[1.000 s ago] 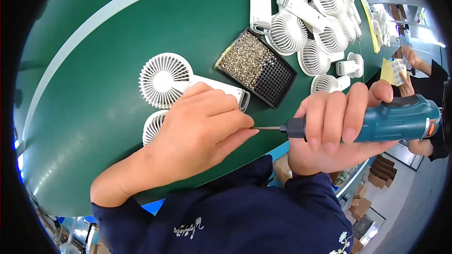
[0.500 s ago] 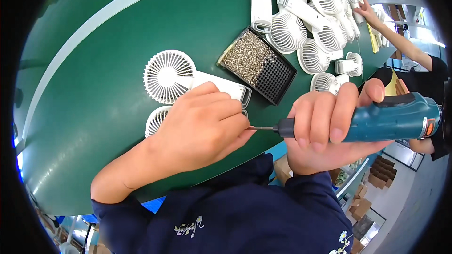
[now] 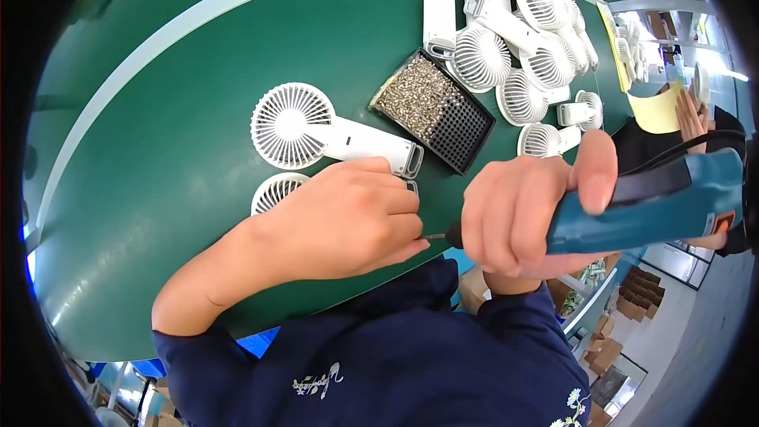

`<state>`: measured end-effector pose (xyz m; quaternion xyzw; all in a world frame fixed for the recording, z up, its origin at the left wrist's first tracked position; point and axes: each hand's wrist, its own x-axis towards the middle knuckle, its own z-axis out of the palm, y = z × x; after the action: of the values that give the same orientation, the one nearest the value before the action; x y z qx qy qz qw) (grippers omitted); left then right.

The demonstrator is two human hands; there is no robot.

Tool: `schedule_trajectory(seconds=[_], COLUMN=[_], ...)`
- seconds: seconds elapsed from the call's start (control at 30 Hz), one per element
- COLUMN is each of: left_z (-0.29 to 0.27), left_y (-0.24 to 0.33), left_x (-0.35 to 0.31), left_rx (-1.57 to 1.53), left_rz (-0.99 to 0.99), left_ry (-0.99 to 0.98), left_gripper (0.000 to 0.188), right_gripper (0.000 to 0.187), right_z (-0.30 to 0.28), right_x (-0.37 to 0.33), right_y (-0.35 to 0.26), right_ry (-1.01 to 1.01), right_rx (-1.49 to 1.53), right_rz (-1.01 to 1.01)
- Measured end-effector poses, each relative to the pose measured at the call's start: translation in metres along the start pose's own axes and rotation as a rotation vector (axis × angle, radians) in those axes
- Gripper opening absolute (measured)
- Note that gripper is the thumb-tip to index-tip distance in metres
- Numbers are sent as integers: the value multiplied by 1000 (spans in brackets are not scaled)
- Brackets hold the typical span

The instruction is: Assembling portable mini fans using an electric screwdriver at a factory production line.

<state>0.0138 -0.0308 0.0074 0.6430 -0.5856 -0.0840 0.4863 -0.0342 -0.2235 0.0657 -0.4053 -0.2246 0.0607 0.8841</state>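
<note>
My right hand (image 3: pixel 526 209) is wrapped round a teal electric screwdriver (image 3: pixel 632 225), its thumb lying along the top. From the tool's black nose, a thin metal bit (image 3: pixel 434 236) reaches left to the fingertips of my left hand (image 3: pixel 352 217). That hand is closed over the handle of a white handheld fan; only the fan's round grille (image 3: pixel 277 190) and the end loop show beyond it. What the bit's tip touches is hidden by the fingers. Another white fan (image 3: pixel 364 142) lies just beyond my left hand, its handle pointing right.
A black tray (image 3: pixel 466 133) holds many small metal screws (image 3: pixel 417 97) beside a perforated section. Several white fans (image 3: pixel 545 59) are heaped at the far right of the green table (image 3: pixel 166 111). At right, a co-worker's hand (image 3: pixel 690 117) is near a yellow sheet (image 3: pixel 656 111).
My right hand and the screwdriver have shifted slightly left, the tool's back end now tilted higher. The co-worker's hand has left the fan heap and moved down beside the yellow sheet.
</note>
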Motion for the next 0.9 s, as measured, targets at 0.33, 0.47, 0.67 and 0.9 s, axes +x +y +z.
schedule_trajectory(seconds=[0.33, 0.47, 0.67, 0.9], left_z=[-21, -15, -11, -12], left_y=[8, -3, -10, -10], left_x=[2, -5, -7, -8], left_rx=[332, 508, 490, 499], left_rz=[-311, -342, -392, -392], left_ry=[96, 125, 108, 117], left_gripper=[47, 31, 20, 20], right_gripper=[62, 89, 90, 96], right_z=[-9, -30, -33, -35], right_x=[1, 7, 5, 8], right_y=[20, 30, 47, 59], right_ry=[32, 71, 177, 243], right_rx=[-267, -277, -331, -239], right_rz=[-399, -466, -407, -480])
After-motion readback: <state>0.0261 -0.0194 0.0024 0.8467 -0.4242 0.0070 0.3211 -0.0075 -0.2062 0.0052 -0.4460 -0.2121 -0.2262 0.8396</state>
